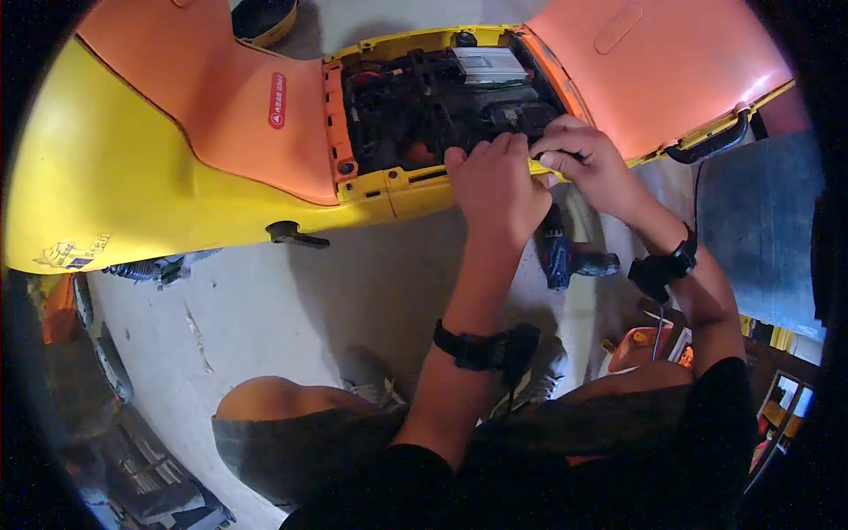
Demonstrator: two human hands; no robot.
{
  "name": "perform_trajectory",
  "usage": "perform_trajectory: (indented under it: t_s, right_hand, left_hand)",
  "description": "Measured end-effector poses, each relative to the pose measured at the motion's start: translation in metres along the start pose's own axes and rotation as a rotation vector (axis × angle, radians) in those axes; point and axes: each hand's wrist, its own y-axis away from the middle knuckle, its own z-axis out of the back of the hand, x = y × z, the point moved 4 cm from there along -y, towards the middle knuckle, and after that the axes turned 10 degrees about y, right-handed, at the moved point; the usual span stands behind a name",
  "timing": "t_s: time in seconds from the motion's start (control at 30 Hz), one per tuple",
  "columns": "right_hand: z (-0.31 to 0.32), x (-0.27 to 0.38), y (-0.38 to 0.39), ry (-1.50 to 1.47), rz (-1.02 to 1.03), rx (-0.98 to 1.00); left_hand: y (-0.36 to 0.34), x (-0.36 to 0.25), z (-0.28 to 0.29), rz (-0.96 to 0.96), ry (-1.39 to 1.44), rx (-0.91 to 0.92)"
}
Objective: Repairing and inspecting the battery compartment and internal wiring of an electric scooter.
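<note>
A yellow and orange vehicle body (389,201) has an uncovered compartment with dark parts and wiring (397,110) and a silver metal box (488,65) inside. At the compartment's near right edge, my left hand (501,187) is closed, its fingers curled at the yellow rim (420,184). Beside it, my right hand (594,164) is closed in a pinch close to the same rim. Whatever lies between the fingers of either hand is hidden or too small to name. Straps with dark devices circle both wrists.
Below my hands, a dark blue cordless drill (560,261) is on the floor. A black handle (299,236) juts from the body's near side. To the right are a dark grey panel (758,225) and a red-orange container (638,349). Tools in a tray (146,473) lie lower left.
</note>
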Motion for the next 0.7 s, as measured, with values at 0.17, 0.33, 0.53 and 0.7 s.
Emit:
perform_trajectory:
  t_s: [0.17,0.33,0.53,0.7]
  right_hand:
    - [-0.0025,-0.0019,-0.0018,0.056,0.029,0.025]
    - [-0.0024,-0.0020,-0.0032,-0.104,-0.140,0.100]
    - [-0.0008,-0.0060,-0.0003,-0.037,-0.141,0.035]
    - [-0.0011,0.0018,-0.0032,0.071,-0.123,0.012]
  left_hand:
    - [0.0002,-0.0009,-0.0032,-0.013,0.004,-0.040]
    - [0.0004,0.0001,-0.0028,-0.034,-0.018,-0.071]
    - [-0.0002,0.0000,-0.0068,-0.032,-0.039,-0.055]
    - [0.0012,0.0017,-0.0050,-0.032,-0.047,-0.044]
